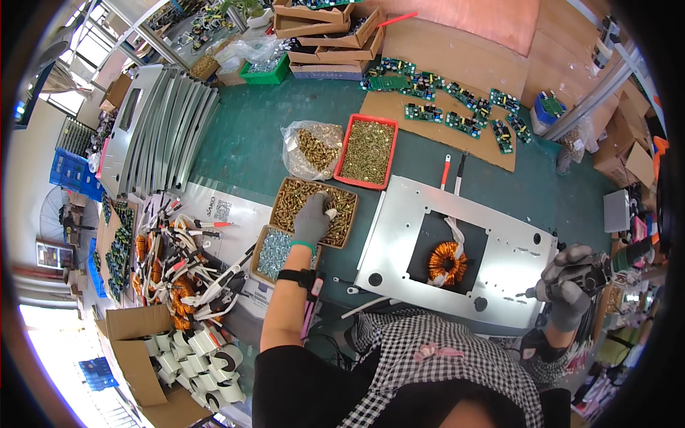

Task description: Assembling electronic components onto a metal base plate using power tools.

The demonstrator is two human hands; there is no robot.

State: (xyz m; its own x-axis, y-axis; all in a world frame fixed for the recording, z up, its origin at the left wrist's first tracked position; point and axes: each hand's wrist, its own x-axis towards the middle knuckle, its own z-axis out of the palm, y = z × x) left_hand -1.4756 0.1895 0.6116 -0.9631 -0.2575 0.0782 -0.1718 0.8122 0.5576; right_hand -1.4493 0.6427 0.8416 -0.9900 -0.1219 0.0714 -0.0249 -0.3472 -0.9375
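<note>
Gloved left hand [312,220] in a screw box, gloved right hand [569,284] on a power screwdriver [589,274].

The left hand reaches into the cardboard box of brass-coloured screws [314,211], fingers curled down and pinching among them; whether it has 1 is too small to tell. Just beside it sits a smaller box of silver screws [274,252]. The right hand is wrapped tight around the screwdriver, its tip at the near right edge of the grey metal plate [499,235], whose dark opening shows 1 copper coil [447,262]. A red tray of screws [369,150] lies beyond.
</note>
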